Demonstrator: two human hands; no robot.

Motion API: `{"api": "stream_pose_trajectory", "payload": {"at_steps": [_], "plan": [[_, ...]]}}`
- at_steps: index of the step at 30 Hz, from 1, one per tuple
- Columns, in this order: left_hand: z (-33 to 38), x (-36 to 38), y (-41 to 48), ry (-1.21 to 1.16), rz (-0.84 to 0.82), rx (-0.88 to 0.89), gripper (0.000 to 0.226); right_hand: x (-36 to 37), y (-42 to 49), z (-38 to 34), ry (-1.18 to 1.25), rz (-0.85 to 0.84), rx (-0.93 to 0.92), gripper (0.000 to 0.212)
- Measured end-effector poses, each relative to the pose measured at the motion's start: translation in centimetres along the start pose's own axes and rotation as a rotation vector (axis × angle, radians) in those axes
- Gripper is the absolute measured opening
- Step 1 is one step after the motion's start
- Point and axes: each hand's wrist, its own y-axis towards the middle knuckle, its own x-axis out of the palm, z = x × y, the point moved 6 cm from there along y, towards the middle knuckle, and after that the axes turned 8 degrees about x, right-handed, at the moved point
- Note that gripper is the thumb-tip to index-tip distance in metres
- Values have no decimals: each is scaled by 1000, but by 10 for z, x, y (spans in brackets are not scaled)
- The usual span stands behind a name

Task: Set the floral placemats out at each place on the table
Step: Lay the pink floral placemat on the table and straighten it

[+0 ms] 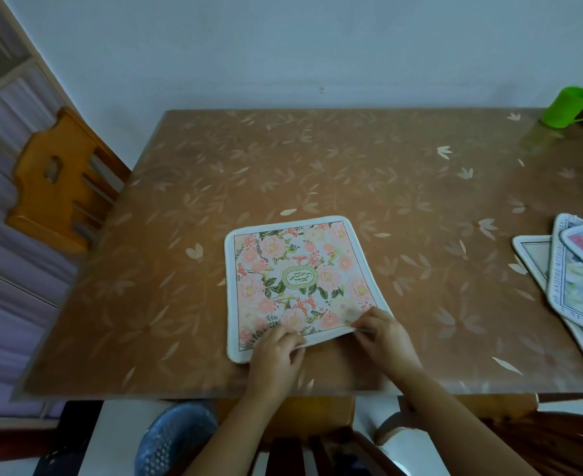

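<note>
seemingly both left hand [276, 352] and right hand [382, 333] pinch the pink placemat [297, 280]; green cup [570, 106] contents unseen.

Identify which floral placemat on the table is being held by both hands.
The pink-flowered placemat lying alone at the near middle; the left hand and right hand grip its near edge. The other placemats overlap, untouched, at the right.

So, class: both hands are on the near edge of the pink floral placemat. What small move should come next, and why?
Probably let go and reach right for another mat. The pink floral placemat already lies flat at the near place, with the left hand and right hand pinching only its near edge. A fanned pile of placemats waits at the table's right edge, while the other places look bare.
</note>
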Motion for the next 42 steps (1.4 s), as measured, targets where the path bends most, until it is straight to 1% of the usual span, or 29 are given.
{"api": "stream_pose_trajectory", "payload": {"at_steps": [3, 8, 13, 15, 17, 18, 22, 25, 27, 30, 34, 38, 42], "plan": [[-13, -8, -10, 3, -1, -14, 17, -7, 2, 8, 19, -16, 42, 8], [-18, -16, -18, 57, -5, 66, 19, -4, 2, 9, 2, 1, 81, 9], [-10, -9, -14, 58, -56, 65, 21, 12, -5, -7, -58, -53, -20, 11], [-13, -6, -14, 50, -55, 32, 21, 14, -3, -9, -31, -44, 1, 12], [-18, -6, -16, 52, -58, -31, 32, 11, -2, -8, 2, -23, 38, 13], [-21, -7, -16, 60, -56, -38, 33, 9, -1, -7, 8, -22, 48, 13], [-28, -16, -19, 42, 13, -37, 30, -6, 0, 9, 27, 6, 111, 12], [-27, -20, -18, -13, 54, -52, 22, -14, -1, 18, -22, 42, 146, 9], [-20, -18, -15, -61, 51, -61, 17, -9, -5, 15, -63, 27, 124, 9], [-7, -12, -10, -102, 32, -55, 11, 7, -14, -4, -63, -44, 20, 8], [10, 0, -4, -135, 58, -67, 10, 22, -26, -31, 33, -99, -106, 6], [20, 7, -4, -198, 104, -66, 9, 17, -29, -35, 97, -100, -128, 4], [24, 11, -8, -209, 61, -1, 13, 5, -29, -23, 44, -107, -126, 2]]}}
